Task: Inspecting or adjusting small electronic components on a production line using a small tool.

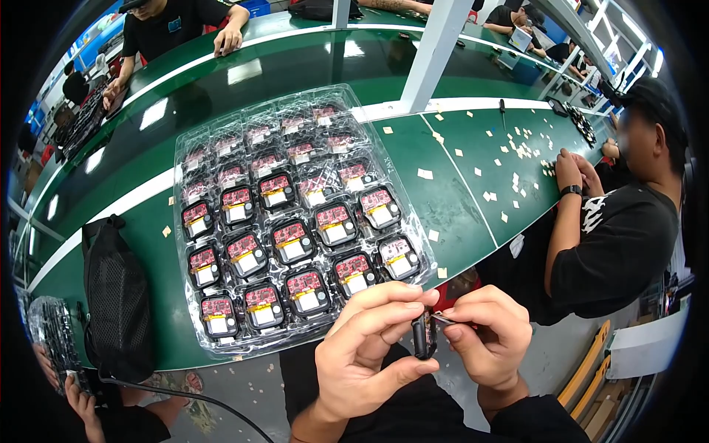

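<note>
My left hand [373, 343] holds a black smartwatch case [422, 336] on edge between thumb and fingers, so its inside faces right. At the case's right side, my right hand [487, 336] is closed in a pinch on a small thin part [443, 318]; its exact kind is too small to make out. Just beyond my hands lies a clear plastic tray [193, 325] with rows of similar smartwatch cases [306, 290]. Their open sides show red circuit boards, silver-white batteries and yellow tape. The far rows look hazy under clear plastic.
The tray rests on a green workbench [458, 251] scattered with small pale paper pieces [425, 174]. A black mesh bag [118, 295] lies left of it. A grey metal post [436, 63] rises behind. A co-worker [620, 244] sits at right; others work across the bench and at lower left.
</note>
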Demonstrator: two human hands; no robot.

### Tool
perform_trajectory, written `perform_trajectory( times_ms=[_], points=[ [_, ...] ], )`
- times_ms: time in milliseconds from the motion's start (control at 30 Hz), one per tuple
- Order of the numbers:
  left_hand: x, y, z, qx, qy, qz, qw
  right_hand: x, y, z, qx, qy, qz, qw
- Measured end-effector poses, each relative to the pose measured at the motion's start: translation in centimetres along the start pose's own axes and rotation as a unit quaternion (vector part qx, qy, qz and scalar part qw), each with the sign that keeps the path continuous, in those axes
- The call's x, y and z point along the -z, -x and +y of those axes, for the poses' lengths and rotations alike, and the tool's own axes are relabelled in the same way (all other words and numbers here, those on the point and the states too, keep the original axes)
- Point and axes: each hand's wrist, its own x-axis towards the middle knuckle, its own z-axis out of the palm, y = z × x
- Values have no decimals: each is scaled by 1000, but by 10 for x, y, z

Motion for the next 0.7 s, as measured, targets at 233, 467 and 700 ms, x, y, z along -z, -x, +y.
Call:
perform_trajectory(
  times_ms=[233, 467, 700],
  points=[
    [3, 0, 1, 16, 46, 8, 999, -6, 7, 6, 67, 72, 53, 994],
    [2, 0, 1, 22, 48, 10, 999, -10, 14, 17, 206, 218, 104, 948],
    [-9, 1, 2, 62, 13, 67, 996, -10, 15, 19, 211, 224, 110, 945]
  ],
)
